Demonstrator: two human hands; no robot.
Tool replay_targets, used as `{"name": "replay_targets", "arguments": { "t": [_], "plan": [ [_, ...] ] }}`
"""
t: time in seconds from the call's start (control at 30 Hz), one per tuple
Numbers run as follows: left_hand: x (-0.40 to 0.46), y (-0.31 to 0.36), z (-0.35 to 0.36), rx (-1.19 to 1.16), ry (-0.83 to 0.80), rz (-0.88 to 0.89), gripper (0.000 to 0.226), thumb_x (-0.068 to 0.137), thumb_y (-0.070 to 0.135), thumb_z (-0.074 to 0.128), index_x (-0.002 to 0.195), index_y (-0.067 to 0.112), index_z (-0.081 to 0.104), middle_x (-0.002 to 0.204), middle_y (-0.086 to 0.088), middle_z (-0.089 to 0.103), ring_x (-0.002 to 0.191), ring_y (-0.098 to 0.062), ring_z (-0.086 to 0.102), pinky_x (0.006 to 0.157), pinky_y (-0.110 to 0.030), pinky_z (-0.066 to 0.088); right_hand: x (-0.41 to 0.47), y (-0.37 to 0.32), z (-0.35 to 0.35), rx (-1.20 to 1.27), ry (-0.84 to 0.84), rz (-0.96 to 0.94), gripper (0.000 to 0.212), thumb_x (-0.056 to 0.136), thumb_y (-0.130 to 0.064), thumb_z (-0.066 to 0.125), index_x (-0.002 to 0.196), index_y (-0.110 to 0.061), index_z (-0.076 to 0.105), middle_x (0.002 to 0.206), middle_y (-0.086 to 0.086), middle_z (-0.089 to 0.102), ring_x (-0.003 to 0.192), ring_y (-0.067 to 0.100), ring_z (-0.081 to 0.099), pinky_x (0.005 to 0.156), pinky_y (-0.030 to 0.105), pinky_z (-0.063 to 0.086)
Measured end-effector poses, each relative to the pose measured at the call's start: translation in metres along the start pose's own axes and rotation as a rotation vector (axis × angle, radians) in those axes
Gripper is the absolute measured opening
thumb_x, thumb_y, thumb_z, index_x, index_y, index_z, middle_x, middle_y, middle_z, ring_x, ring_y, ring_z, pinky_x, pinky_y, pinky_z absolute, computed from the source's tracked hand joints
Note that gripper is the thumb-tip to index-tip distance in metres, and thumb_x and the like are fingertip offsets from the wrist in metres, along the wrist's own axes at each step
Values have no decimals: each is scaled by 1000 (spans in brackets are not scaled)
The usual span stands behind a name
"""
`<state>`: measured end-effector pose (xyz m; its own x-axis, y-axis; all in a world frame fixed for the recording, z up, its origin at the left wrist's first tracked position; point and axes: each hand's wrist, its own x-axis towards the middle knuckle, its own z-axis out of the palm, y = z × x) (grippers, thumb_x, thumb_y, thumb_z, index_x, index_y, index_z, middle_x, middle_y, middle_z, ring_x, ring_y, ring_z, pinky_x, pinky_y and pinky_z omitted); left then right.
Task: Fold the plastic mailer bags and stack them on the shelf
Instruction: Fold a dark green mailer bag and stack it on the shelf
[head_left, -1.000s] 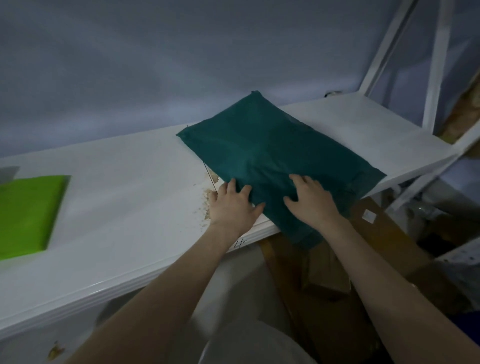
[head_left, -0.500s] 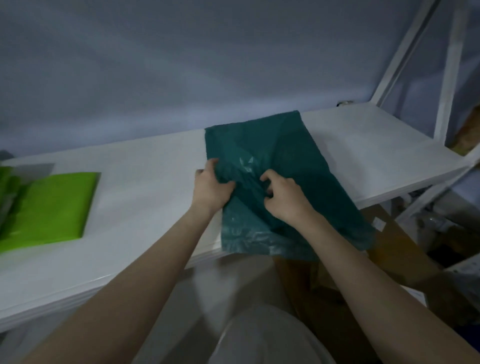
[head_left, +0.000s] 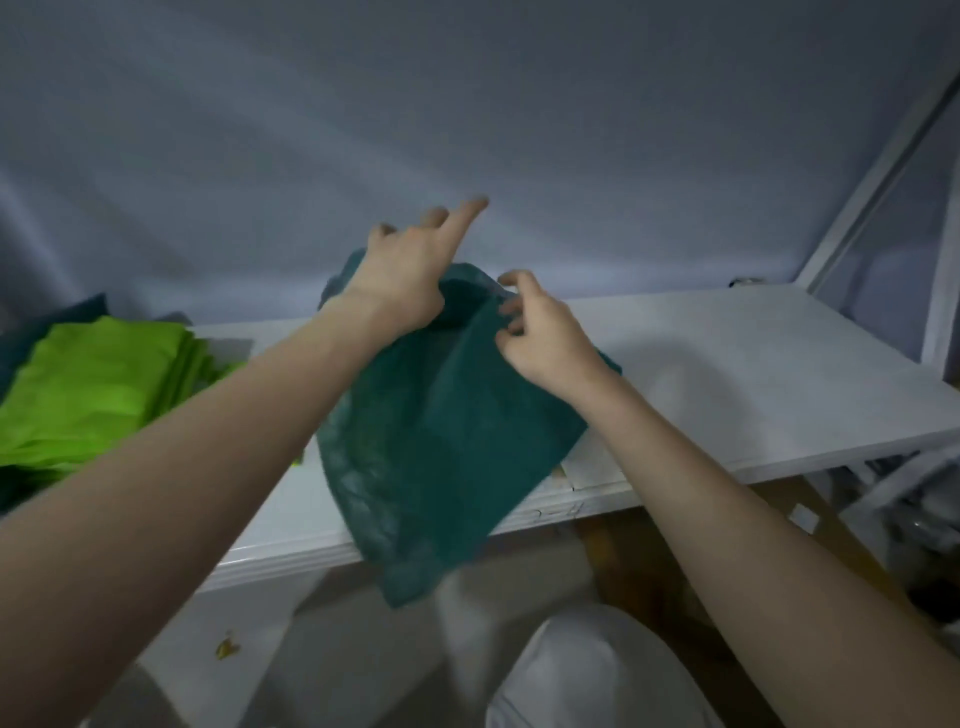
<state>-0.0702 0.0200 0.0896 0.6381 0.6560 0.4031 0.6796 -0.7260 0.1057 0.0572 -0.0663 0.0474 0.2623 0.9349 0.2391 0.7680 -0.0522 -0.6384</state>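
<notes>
A dark teal plastic mailer bag (head_left: 441, 457) hangs lifted over the front edge of the white shelf (head_left: 737, 384), its lower corner drooping below the shelf edge. My left hand (head_left: 410, 270) pinches its top edge at the upper left, with two fingers sticking out. My right hand (head_left: 540, 332) grips the top edge a little to the right and lower. The bag is creased down the middle between the two hands.
A stack of bright green folded mailer bags (head_left: 98, 384) lies on the shelf at the left, with a dark teal one (head_left: 57, 322) behind it. A white shelf upright (head_left: 878, 176) rises at the right. Brown cardboard (head_left: 810, 545) sits below the shelf.
The teal bag lay flat on the shelf under both hands; now both hands have gripped its top edge and raised it, so it hangs off the front. The view has shifted left.
</notes>
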Motion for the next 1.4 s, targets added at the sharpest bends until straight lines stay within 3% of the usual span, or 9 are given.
{"name": "replay_targets", "arguments": {
  "t": [0.13, 0.37, 0.5, 0.6, 0.73, 0.83, 1.0, 1.23, 1.4],
  "plan": [
    [-2, -5, -45, 28, 149, 145, 100, 66, -18, 44, 148, 28, 11, 124, -11, 46, 92, -33, 56, 91, -38, 31, 15, -25, -19, -97, 58, -83, 70, 83, -9, 60, 144, -12, 27, 143, 9, 39, 130, 26, 38, 104, 33, 35],
    [-17, -9, -98, -142, 288, 317, 82, 64, -21, 35, 138, 16, 39, 113, -11, 50, 102, -22, 51, 78, -36, 42, 20, -72, -43, -103, 71, -182, 89, 85, -28, 67, 150, -14, 9, 157, 1, 16, 143, 18, 17, 112, 25, 18],
    [-22, -14, -114, -206, 344, 407, 64, 63, -16, 31, 116, 6, 58, 101, -13, 52, 93, -24, 54, 75, -33, 45, 24, -98, -48, -64, 59, -222, 89, 70, -49, 68, 145, -22, 28, 145, 2, 41, 133, 22, 38, 111, 43, 32],
    [-25, -14, -125, -231, 406, 414, 58, 65, -13, 30, 111, 6, 62, 100, -13, 53, 90, -14, 52, 75, -25, 43, 23, -113, -52, -70, 25, -214, 81, 70, -47, 71, 138, -23, 34, 130, -3, 53, 118, 19, 51, 98, 39, 43],
    [-28, -13, -136, -229, 472, 388, 58, 70, -16, 32, 115, 7, 59, 107, -13, 51, 91, -14, 50, 75, -30, 45, 15, -123, -58, 8, 24, -227, 26, 81, -37, 68, 97, -18, 61, 84, -5, 65, 81, 16, 61, 66, 29, 48],
    [-30, -13, -139, -204, 511, 363, 54, 76, -12, 32, 120, 7, 56, 113, -13, 51, 94, -29, 55, 72, -46, 48, 7, -124, -55, 161, -10, -253, 9, 92, -29, 56, 92, -21, 61, 82, -9, 65, 76, 8, 62, 60, 17, 46],
    [-38, -18, -133, -140, 566, 324, 48, 89, 0, 39, 136, 5, 43, 138, -14, 43, 123, -27, 47, 97, -36, 44, -4, -123, -41, 338, 27, -237, 21, 100, -26, 41, 114, -27, 57, 104, -12, 63, 92, -5, 57, 73, 1, 43],
    [-69, -34, -113, -126, 553, 189, 65, 88, 5, 48, 148, 16, 24, 155, -7, 21, 135, -20, 30, 112, -45, 29, -13, -119, -29, 561, 104, -158, 34, 101, -27, 37, 131, -20, 52, 124, -7, 60, 114, 7, 56, 96, 19, 42],
    [-98, -69, -85, -254, 647, -195, 63, 90, 33, 48, 146, 19, 24, 154, -8, 20, 139, -26, 25, 113, -43, 26, -16, -116, -27, 728, 184, -46, 34, 101, -33, 37, 126, -19, 54, 117, -7, 63, 109, 9, 59, 103, 34, 44]
  ]
}}
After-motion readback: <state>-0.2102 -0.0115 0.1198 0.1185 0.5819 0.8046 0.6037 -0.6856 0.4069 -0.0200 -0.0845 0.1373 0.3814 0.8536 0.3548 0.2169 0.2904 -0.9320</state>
